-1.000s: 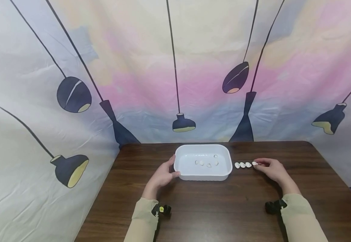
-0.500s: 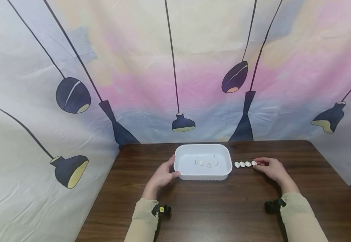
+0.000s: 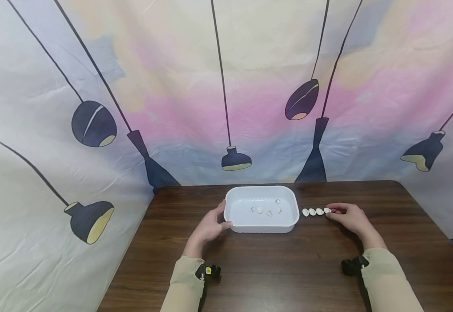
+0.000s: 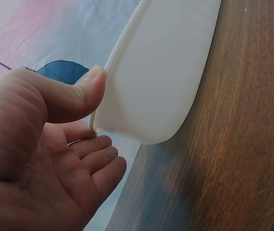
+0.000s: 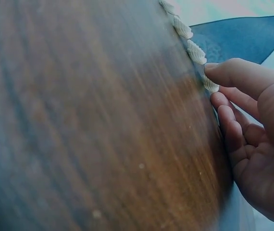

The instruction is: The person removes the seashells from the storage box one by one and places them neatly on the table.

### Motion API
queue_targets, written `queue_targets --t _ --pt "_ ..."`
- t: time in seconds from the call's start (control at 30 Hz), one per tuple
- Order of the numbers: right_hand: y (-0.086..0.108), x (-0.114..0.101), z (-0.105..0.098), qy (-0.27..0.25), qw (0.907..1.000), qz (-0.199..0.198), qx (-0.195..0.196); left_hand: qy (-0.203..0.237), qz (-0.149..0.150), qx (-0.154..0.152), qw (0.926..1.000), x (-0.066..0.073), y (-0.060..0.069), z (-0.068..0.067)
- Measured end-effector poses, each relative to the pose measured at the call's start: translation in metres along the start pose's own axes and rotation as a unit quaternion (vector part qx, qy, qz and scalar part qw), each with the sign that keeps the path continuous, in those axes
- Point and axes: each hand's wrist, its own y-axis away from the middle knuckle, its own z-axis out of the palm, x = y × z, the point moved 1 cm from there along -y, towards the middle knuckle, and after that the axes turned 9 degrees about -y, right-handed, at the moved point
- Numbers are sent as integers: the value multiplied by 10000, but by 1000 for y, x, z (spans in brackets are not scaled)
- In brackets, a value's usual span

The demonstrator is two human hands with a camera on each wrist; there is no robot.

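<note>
A white rectangular plastic basin (image 3: 260, 229) stands near the back of the table, with several small pale seashells (image 3: 260, 210) scattered on its floor. At its left end, my left hand (image 3: 209, 224) grips the rim, thumb at the front corner and fingers along the side. Right of the basin, white ribbed seashells (image 3: 312, 212) lie in a short row. My right hand (image 3: 352, 219) pinches the seashell (image 5: 211, 85) at the right end of that row between thumb and fingers. It sits close to its neighbour; whether they touch I cannot tell.
The dark wooden table (image 3: 265, 277) reaches back to a cloth backdrop (image 3: 187, 108) printed with hanging lamps. Black wrist-worn cameras (image 3: 354, 266) sit at both sleeve cuffs.
The pinched seashell has shifted slightly left, closing the gap to the row over the first half second. Since then the right hand stays nearly still. The left hand keeps its grip.
</note>
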Motion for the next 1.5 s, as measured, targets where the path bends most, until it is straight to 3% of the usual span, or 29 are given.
queue_targets --t 1.1,1.5 --pt "3 1 5 -138 9998 65 -97 -26 25 -8 10000 -5 2 2" --pt "3 4 -11 -572 9978 -24 -340 -35 30 -9 10000 -3 0 1"
